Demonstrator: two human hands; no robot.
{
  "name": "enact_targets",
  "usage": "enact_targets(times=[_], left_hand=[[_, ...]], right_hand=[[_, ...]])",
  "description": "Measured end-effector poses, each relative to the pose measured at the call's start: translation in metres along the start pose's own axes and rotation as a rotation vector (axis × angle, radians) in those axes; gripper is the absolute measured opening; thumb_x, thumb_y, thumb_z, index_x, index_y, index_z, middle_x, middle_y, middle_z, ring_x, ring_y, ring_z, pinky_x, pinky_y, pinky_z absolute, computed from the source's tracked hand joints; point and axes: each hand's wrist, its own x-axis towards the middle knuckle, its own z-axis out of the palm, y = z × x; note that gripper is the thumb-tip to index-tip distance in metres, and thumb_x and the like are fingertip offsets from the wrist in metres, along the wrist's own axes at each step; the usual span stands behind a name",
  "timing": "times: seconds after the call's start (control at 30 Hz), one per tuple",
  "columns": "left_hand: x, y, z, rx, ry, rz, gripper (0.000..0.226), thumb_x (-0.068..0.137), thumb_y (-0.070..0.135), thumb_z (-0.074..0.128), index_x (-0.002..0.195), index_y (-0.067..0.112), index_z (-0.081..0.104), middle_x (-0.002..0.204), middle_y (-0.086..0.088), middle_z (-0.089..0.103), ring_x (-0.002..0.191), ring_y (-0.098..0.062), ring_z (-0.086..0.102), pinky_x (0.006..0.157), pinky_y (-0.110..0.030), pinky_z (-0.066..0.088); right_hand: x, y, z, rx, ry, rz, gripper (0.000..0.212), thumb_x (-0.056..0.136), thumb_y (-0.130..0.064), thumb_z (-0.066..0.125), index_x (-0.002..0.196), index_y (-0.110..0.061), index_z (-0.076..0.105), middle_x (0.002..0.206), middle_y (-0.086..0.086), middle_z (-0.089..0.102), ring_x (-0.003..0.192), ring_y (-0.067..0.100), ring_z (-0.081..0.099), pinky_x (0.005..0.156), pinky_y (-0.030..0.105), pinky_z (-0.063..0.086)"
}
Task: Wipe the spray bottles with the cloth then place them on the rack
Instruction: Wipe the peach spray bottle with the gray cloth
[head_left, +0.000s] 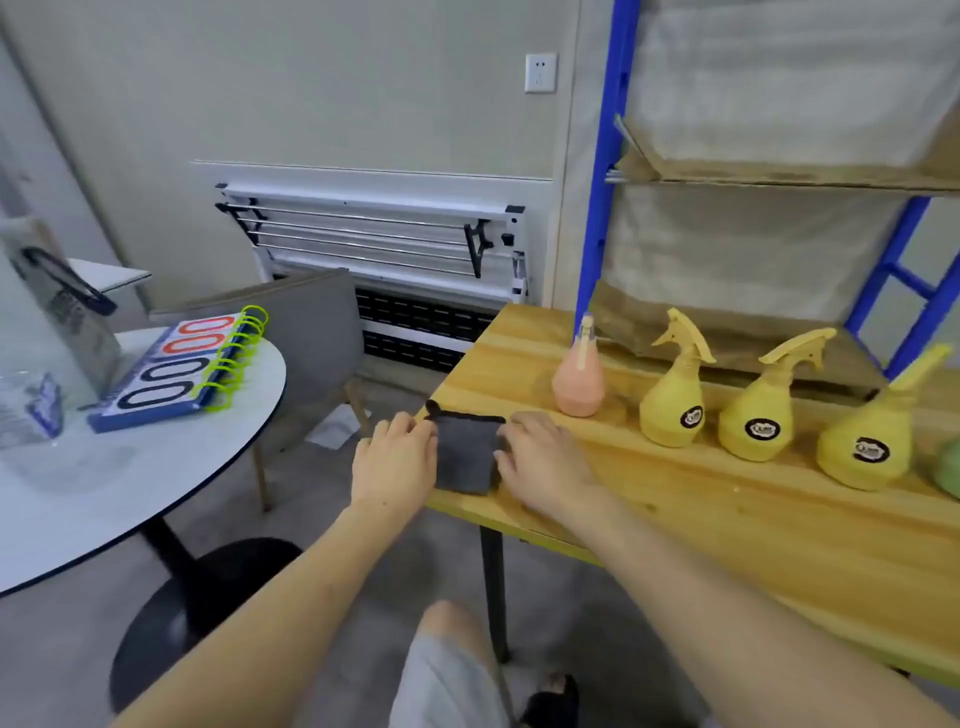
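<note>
Cloth (464, 451), dark grey and soft-looking with a black stitched border, lies folded into a rough square at the near left corner of the wooden table (675, 499), a small black loop poking from its far corner. The left hand (396, 462) rests at its left edge and the right hand (545, 460) at its right, fingers of both lying fairly flat on the fabric; whether any of them pinch it I cannot tell. Further along the pale, grained tabletop stand the spray bottles: a pink one (579, 375) with a slim upright nozzle, then three matte yellow pear-shaped ones (671, 410) (756, 423) (865, 452) with trigger heads and round black labels. Behind them rises the rack (602, 171), blue metal uprights carrying worn board shelves.
</note>
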Motion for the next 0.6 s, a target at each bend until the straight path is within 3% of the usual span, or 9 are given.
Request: enact_targets(times=[0.2,0.37,0.6], left_hand=[[0.000,-0.018,0.009,0.047,-0.052,-0.041,0.032,0.106,0.036,0.040,0.128,0.031,0.062,0.120,0.004,0.064,0.113,-0.023,0.056,0.086,-0.039,0.041],[-0.001,-0.009,0.011,0.042,-0.065,-0.046,0.034,0.108,0.037,0.039,0.134,0.033,0.060,0.128,0.006,0.063,0.119,-0.022,0.052,0.092,-0.038,0.041],[0.006,0.041,0.024,-0.014,-0.081,0.090,0.034,0.108,0.037,0.039,0.136,0.036,0.060,0.129,0.012,0.065,0.121,-0.022,0.048,0.097,-0.038,0.038]], right_hand=[[0.026,-0.020,0.009,0.064,0.012,-0.044,0.044,0.103,-0.044,0.040,0.138,-0.022,0.058,0.143,-0.001,0.053,0.136,0.020,0.044,0.110,0.041,0.038],[0.026,-0.002,0.014,0.016,-0.164,-0.074,0.059,0.098,-0.064,0.039,0.147,-0.032,0.049,0.144,-0.001,0.053,0.132,0.023,0.048,0.108,0.043,0.041],[-0.018,0.042,-0.002,-0.130,-0.060,-0.001,0.055,0.096,-0.063,0.041,0.134,-0.030,0.064,0.122,0.002,0.056,0.120,0.024,0.046,0.104,0.041,0.040]])
